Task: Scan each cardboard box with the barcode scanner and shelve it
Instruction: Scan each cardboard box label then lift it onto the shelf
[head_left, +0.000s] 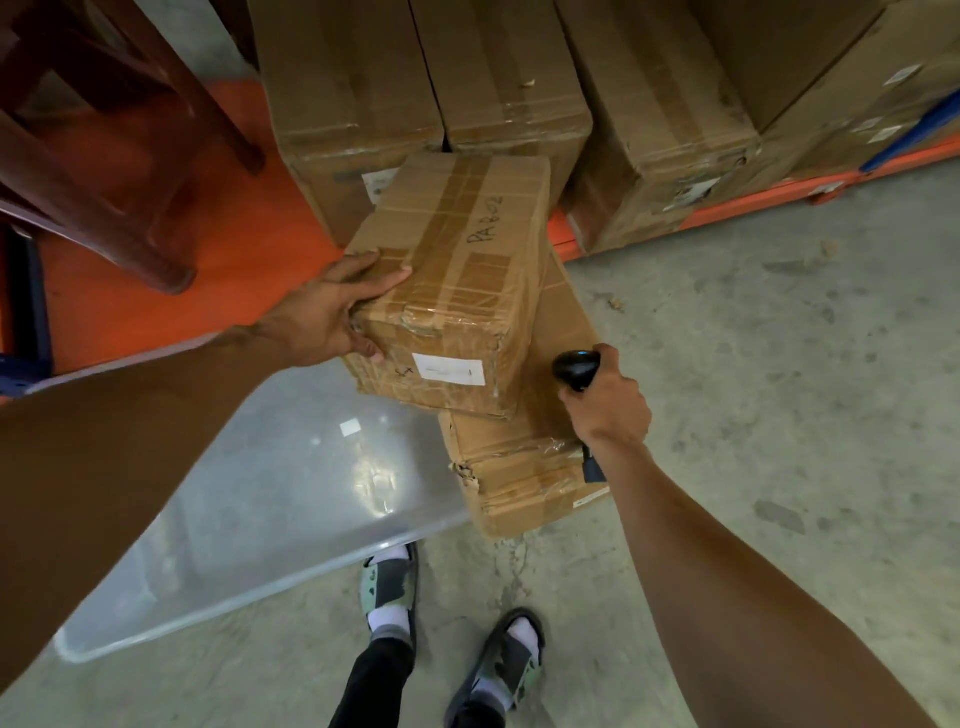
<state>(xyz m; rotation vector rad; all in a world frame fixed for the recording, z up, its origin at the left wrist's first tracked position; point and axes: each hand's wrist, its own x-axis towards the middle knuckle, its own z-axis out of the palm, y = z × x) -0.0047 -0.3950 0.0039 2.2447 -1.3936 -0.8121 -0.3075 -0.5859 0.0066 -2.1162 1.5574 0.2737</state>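
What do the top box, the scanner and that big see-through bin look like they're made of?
Top box: brown corrugated cardboard, matte, wrapped in glossy tape, crumpled at the corners. Scanner: probably black plastic, smooth with a slight sheen. Bin: likely clear plastic, glossy; the floor shows through it and it carries light glare.

A clear plastic bin (270, 519) lies on the grey concrete floor (779, 389) at lower left, its pale rim catching the light and a small white sticker (350, 427) showing on it. Behind it, a dark brown plastic stool (104, 130) stands on the orange deck of the rack (171, 291), its legs splayed. A blue upright (31, 301), probably a rack post, shows at the far left edge. At the bottom of the view are two feet in white socks and green-patterned sandals (389, 587), below black trouser legs (374, 680).
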